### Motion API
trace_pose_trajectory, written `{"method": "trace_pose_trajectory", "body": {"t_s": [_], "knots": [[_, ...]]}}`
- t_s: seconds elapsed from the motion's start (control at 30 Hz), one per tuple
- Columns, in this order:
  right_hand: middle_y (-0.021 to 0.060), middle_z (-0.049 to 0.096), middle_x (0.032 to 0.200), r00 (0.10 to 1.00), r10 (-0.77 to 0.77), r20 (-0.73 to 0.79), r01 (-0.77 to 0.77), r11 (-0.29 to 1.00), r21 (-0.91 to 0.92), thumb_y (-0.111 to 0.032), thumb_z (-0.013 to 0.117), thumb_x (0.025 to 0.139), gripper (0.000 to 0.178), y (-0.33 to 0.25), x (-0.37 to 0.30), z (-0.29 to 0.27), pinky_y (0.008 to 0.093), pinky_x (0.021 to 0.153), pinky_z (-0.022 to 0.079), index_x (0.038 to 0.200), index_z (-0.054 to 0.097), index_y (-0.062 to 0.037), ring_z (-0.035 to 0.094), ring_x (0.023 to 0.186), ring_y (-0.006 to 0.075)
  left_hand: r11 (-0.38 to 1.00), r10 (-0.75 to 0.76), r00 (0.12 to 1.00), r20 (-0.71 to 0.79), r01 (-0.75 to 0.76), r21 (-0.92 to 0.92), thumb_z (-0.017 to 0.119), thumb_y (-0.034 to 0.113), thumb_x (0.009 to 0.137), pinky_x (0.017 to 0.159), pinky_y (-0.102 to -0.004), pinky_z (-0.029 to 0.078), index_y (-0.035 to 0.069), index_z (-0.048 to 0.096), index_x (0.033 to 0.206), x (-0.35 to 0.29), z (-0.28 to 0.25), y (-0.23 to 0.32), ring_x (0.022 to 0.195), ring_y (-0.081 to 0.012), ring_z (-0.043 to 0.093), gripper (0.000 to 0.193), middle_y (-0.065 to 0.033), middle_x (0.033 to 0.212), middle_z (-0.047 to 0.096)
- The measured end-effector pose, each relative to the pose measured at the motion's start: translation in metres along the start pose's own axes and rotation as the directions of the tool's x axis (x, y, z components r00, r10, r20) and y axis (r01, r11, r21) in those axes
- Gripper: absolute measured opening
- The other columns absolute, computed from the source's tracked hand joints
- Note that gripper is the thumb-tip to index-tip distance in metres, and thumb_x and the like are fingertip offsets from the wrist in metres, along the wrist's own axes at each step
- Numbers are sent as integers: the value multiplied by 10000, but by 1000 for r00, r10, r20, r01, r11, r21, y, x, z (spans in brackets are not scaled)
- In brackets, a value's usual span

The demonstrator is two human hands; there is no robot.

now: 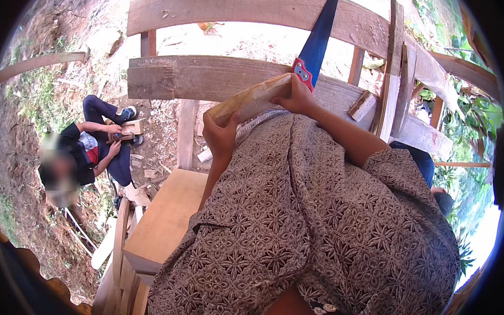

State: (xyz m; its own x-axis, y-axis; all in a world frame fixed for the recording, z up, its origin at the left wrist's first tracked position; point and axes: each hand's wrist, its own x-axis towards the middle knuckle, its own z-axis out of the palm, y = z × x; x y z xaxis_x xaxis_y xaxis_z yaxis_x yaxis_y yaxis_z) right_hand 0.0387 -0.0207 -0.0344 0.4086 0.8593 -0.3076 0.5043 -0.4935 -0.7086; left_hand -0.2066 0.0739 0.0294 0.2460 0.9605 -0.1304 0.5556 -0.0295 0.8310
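Note:
A short piece of pale wood (pixel 248 99) with a yellowish, rough edge is held between my two hands, above the front of the plank bench. My left hand (pixel 221 135) grips its near left end, with the thumb on the face toward me. At the other end, my right hand (pixel 297 98) is closed round the wood. Just beyond the right knuckles lies a handsaw (pixel 317 43), its dark blue blade pointing away across the planks. The red saw handle (pixel 304 70) sits very close to that hand; whether they touch I cannot tell.
Long planks (pixel 210 78) form a bench with gaps. At its right, upright boards (pixel 392 73) rise beside a small wood offcut (pixel 363 105). A smooth wooden box or block (pixel 167 210) stands at left. A seated person (pixel 86 146) handles wood; another person's dark clothing (pixel 418 160) shows right.

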Motion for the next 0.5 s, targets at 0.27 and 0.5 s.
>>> {"method": "trace_pose_trajectory", "body": {"t_s": [0.27,0.5], "knots": [[79,681,951,973,231,-20,-150,691,707,-370,626,1040,372,-77,-23,-101,290,765,519,1044,649,1,642,899,112,935,182,723,667,83,-345,853,170,862,873,-287,521,5,562,1190,21,-42,38,1045,-151,662,468,-113,1121,720],[-8,579,643,936,-83,-342,323,588,741,-243,701,991,352,-143,-40,-150,248,521,437,720,554,-72,589,606,74,837,395,238,887,306,-454,428,932,813,1160,-555,336,-8,327,1543,47,-23,114,1421,-442,452,1194,-284,1521,447]]}}
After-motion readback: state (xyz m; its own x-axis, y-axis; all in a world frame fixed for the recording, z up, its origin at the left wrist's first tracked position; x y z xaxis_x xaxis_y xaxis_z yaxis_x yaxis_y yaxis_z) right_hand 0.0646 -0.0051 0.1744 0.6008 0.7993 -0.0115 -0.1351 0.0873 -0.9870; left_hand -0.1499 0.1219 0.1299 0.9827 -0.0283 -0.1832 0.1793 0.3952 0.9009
